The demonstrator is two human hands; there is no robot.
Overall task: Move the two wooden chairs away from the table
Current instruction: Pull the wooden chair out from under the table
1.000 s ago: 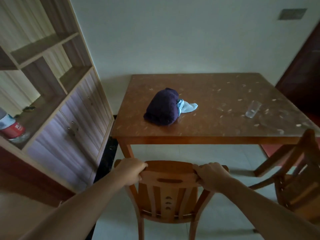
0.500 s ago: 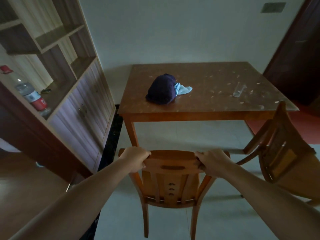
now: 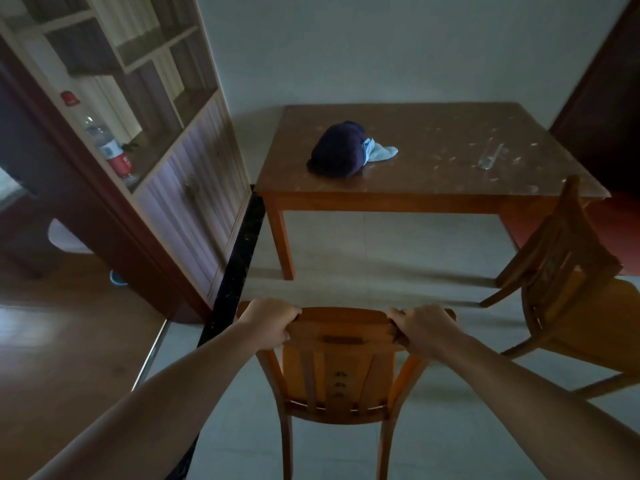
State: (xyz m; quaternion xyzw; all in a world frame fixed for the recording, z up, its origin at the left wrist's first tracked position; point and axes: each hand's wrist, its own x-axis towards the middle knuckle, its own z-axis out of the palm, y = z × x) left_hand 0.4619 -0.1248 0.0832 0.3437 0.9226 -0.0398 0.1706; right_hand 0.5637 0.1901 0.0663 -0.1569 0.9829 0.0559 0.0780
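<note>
Both hands clamp the top rail of the near chair (image 3: 341, 344), left hand (image 3: 268, 322) and right hand (image 3: 420, 329) wrapped over its two ends, well apart from the table (image 3: 433, 147). Best to draw it straight back, level, legs clear of the black floor strip (image 3: 235, 265). Its seat and feet are cut off below; the second chair (image 3: 571, 271) by the table's right corner runs off frame

Dim, soft-focus; fisheye-bent edges

Bare floor (image 3: 381, 247) between chair (image 3: 341, 344) and table (image 3: 415, 199)
</note>
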